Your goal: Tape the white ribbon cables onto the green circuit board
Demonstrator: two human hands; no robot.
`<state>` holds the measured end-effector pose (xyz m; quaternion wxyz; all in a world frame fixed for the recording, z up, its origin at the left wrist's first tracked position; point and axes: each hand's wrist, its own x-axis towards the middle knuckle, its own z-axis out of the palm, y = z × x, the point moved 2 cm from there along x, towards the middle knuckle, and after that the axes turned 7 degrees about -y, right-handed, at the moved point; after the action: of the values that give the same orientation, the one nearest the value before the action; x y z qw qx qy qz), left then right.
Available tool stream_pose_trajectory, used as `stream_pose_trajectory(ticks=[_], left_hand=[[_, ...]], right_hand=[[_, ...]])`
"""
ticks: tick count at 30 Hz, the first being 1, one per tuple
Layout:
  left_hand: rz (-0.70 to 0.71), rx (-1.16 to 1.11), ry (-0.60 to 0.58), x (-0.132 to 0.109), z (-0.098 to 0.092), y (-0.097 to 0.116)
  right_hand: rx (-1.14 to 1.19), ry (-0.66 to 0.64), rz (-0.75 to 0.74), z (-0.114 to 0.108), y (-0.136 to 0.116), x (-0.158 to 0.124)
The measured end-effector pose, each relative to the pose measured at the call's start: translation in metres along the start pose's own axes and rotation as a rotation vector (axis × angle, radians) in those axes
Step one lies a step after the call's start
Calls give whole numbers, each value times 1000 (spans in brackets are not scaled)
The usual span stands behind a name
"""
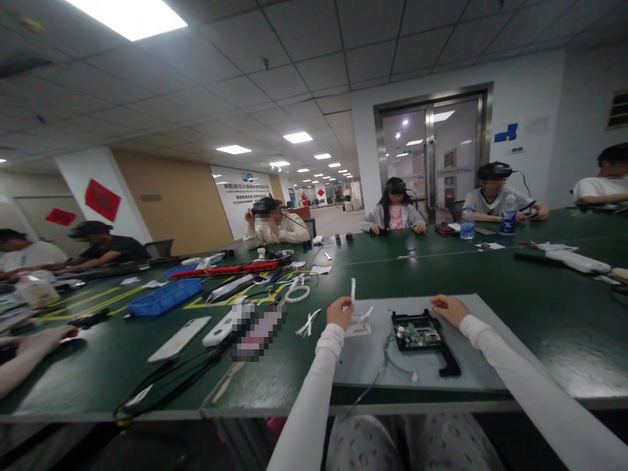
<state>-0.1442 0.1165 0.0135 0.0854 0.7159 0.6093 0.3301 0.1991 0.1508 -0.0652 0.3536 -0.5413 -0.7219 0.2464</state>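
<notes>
Head view: your left hand (339, 313) pinches a narrow white strip (352, 290) that stands up above the fingertips. Your right hand (449, 309) is half curled, just beside the upper right corner of a black frame (450, 362); whether it touches the frame or holds anything cannot be told. The frame lies flat on a grey panel (354, 367), between your two hands, with a green circuit board (415, 335) exposed inside it. A thin cable (386, 358) runs loose to its left. More white strips (308, 323) lie on the green table (284, 376), left of the panel.

Handling assessment: the strip looks light and limp, best pinched near one end. The frame appears light and stiff; grip its outer rim. The board is judged fragile: keep fingers off its components and put no pull on the cable.
</notes>
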Motion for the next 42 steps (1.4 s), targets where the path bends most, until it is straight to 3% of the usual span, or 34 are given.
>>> stream_pose_trajectory(ticks=[3,7,20,24,28,32,37,42], left_hand=[[-61,12,25,-6,-17,-26],[-117,51,23,-13,-23,-46],[-73,234,-87,-19,-15,-51],[-52,283,-77,-22,-19,-45],[35,364,-33,-28,-23,-28],[199,364,-90,-43,-19,-5],[426,363,-234,-75,-12,15],[402,419,-254,-93,-15,21]], right_hand=[[-2,-5,6,0,-1,-1],[-13,-8,15,-2,-5,-4],[-90,6,83,-5,-15,-9],[-321,71,248,-15,-14,-14],[-562,217,539,-36,-5,-27],[-558,259,775,-51,5,-38],[-524,226,828,-52,2,-39],[-514,190,803,-49,-3,-34]])
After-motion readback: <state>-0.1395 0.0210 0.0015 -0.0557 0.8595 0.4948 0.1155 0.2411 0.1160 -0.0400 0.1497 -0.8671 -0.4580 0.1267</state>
